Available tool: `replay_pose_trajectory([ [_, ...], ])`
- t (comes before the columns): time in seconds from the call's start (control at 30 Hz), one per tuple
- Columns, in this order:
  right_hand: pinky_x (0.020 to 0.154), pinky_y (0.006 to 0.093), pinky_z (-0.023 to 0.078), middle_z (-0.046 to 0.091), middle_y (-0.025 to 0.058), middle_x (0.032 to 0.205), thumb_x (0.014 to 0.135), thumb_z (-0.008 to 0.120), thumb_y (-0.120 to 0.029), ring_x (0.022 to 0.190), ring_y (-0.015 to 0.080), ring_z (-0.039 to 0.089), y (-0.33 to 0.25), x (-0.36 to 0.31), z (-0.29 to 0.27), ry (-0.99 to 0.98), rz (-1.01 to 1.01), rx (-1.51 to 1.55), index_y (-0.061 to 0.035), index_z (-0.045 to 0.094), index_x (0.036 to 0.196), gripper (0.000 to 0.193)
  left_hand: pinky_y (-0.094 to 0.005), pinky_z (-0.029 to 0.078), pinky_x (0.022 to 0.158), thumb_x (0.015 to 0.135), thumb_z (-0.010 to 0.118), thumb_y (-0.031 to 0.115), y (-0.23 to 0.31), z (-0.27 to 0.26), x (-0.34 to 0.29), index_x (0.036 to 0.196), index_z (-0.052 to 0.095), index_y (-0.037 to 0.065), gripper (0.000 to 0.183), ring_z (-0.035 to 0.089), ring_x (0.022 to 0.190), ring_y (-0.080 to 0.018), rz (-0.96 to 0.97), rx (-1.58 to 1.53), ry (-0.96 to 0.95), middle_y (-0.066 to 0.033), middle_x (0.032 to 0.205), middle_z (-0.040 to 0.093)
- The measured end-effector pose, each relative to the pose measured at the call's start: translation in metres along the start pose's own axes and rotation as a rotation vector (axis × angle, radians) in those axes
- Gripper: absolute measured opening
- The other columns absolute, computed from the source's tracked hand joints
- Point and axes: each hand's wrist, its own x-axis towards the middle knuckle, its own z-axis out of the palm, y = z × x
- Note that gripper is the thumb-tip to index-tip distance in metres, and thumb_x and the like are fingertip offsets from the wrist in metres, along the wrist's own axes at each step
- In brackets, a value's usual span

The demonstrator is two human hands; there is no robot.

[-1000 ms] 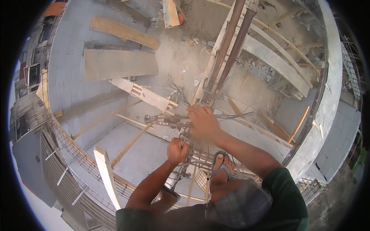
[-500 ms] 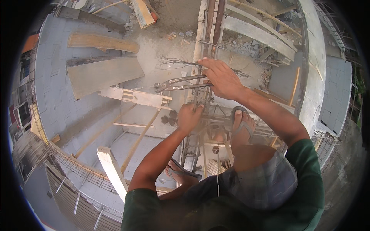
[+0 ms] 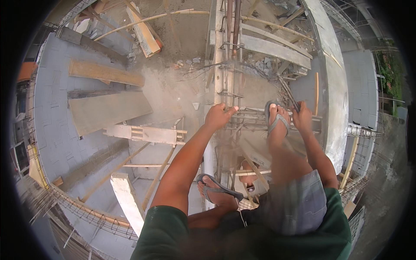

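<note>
My left hand [image 3: 221,116] is closed round a bar of the rebar cage [image 3: 232,89], its thumb pointing to the right. Off to the right, beside my right foot, my right hand [image 3: 303,118] grips a pair of pincers [image 3: 287,90] by the handle end, the tool slanting up and left. A loose bundle of thin dark tie wire [image 3: 203,68] lies across the cage, farther off than my left hand. My sandalled feet are astride the cage: the right foot [image 3: 278,121] is farther forward, the left foot [image 3: 216,195] nearer me.
Below on the left are wide boards [image 3: 110,110] and a grey block wall [image 3: 50,95]. A white-smeared timber post [image 3: 125,197] rises near my left arm. On the right runs a pale concrete beam [image 3: 331,86]. Rubble [image 3: 266,65] lies beyond. Laths [image 3: 251,172] cross beneath me.
My right hand has carried the pincers from over the cage to the right, beside my foot. The wire bundle stays on the cage. My left hand still holds the bar, and the view has shifted.
</note>
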Motion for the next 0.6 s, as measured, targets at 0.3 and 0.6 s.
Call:
replay_pose_trajectory([
  [0.3,0.105,0.0576,0.050,0.070,0.0298,0.128,0.105,0.073,-0.030,0.124,0.0515,0.064,0.049,-0.057,0.060,0.193,0.201,0.248,0.0017,0.062,0.129,0.041,-0.0416,0.058,0.103,0.088,0.088,0.070,0.004,-0.010,0.016,0.130,0.080,0.001,0.081,0.076,0.117,-0.0295,-0.098,0.056,-0.276,-0.0198,0.124,0.081],
  [0.6,0.107,0.0594,0.048,0.066,0.0325,0.126,0.102,0.075,-0.024,0.126,0.0542,0.060,0.038,-0.052,0.053,0.162,0.152,0.195,0.0062,0.059,0.125,0.041,-0.0458,0.059,0.098,0.084,0.088,0.076,0.006,-0.008,0.006,0.122,0.074,-0.014,0.098,0.077,0.112,-0.0372,-0.071,-0.056,-0.232,-0.0308,0.114,0.079],
])
